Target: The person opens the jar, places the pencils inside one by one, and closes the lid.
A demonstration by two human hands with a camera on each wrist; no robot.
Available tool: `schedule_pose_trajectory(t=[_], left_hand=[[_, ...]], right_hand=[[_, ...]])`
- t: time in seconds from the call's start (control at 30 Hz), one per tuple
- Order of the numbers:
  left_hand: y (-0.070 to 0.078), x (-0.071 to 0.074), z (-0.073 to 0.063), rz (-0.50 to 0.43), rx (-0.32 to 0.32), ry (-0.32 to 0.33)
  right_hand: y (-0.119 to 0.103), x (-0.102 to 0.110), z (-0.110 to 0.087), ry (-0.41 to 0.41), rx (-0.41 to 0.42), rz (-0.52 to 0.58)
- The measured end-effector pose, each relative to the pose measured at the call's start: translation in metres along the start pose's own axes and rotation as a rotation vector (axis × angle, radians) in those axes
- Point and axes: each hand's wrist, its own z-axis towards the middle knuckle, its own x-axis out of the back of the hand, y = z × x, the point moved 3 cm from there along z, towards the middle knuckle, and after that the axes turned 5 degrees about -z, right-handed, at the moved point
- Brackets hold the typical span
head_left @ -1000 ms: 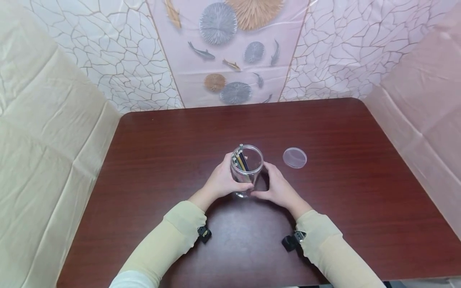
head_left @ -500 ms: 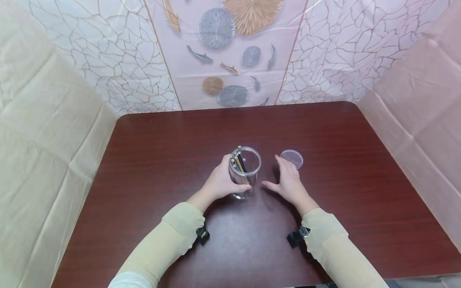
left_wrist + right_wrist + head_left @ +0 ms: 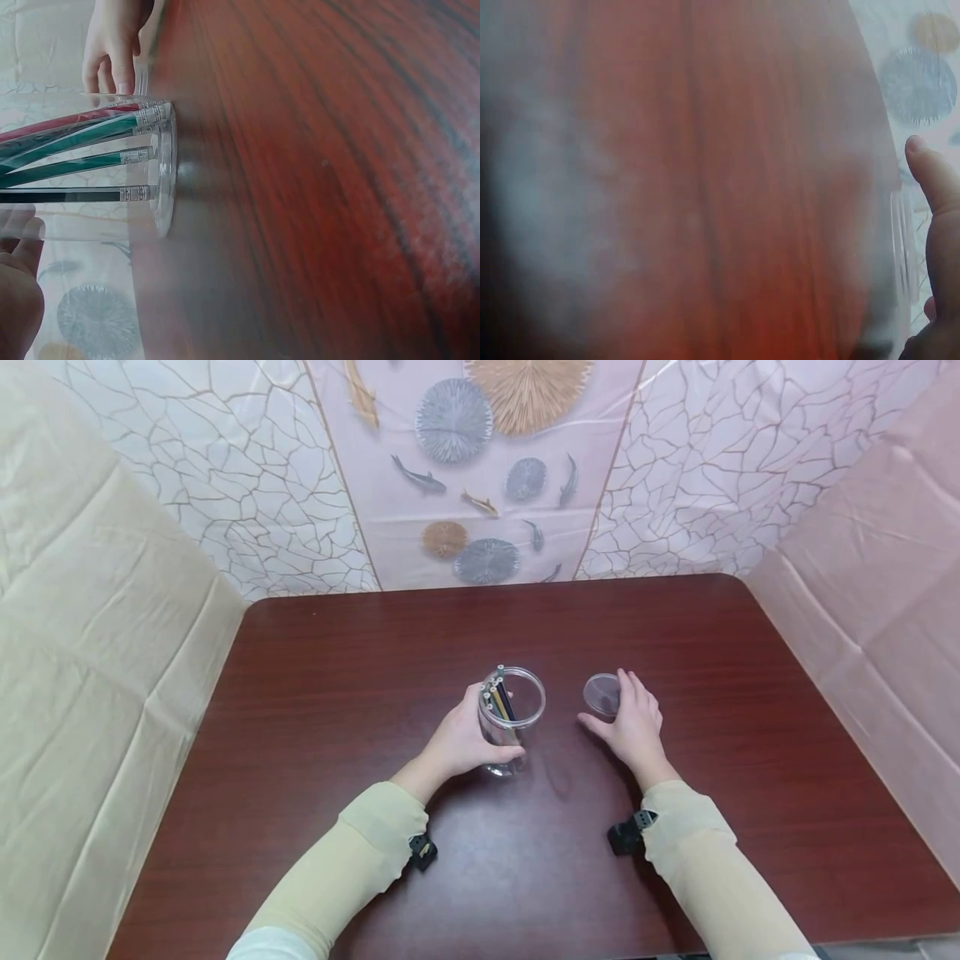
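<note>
A clear jar (image 3: pixel 528 720) stands upright on the table, with several pencils (image 3: pixel 497 693) leaning against its left side. My left hand (image 3: pixel 468 733) grips the jar, thumb across its near side and fingers round the left. In the left wrist view the pencils (image 3: pixel 90 154) show red, green and black barrels with metal ends down near the base. To the right, a round clear lid (image 3: pixel 600 693) lies on the table. My right hand (image 3: pixel 633 718) is at the lid, fingers along its right edge and thumb spread at its near side. In the right wrist view only part of this hand (image 3: pixel 941 187) shows.
The dark red-brown wooden table (image 3: pixel 375 643) spreads round both hands. Behind it hangs a patterned backdrop (image 3: pixel 487 485), with pale cloth on the left (image 3: pixel 97 652) and pinkish cloth on the right (image 3: pixel 862 593).
My right hand has left the jar's right side and moved right to the lid, its thumb and fingers spread. My left hand has stayed on the jar, which stands where it was.
</note>
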Motion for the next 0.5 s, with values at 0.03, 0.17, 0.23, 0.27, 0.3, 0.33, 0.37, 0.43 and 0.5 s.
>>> schedule_pose_trajectory(t=[0.03,0.17,0.23,0.27,0.3,0.33,0.37,0.43,0.5], left_hand=[[0.0,0.0,0.0,0.001,0.002,-0.001],[0.0,0.001,-0.001,-0.003,0.009,-0.003],[0.0,0.001,-0.001,-0.008,0.013,-0.008],[0.001,0.001,-0.001,-0.011,0.013,-0.009],[0.001,0.001,-0.001,-0.015,0.013,-0.009],[0.001,0.001,-0.001,-0.018,0.013,-0.01],[0.001,0.001,-0.001,-0.02,0.013,-0.013],[0.001,0.001,0.0,-0.02,0.012,-0.013],[0.002,0.002,0.0,-0.016,0.01,-0.014]], right_hand=[[0.002,-0.001,0.001,-0.002,-0.014,0.001],[0.007,-0.004,0.005,-0.008,-0.058,-0.002],[0.007,-0.006,0.006,-0.016,-0.073,-0.009],[0.007,-0.006,0.007,-0.018,-0.078,-0.013],[0.007,-0.006,0.008,-0.02,-0.083,-0.016],[0.008,-0.007,0.008,-0.023,-0.087,-0.019],[0.008,-0.007,0.009,-0.025,-0.091,-0.021],[0.008,-0.008,0.01,-0.03,-0.099,-0.025],[0.008,-0.01,0.012,-0.036,-0.104,-0.028]])
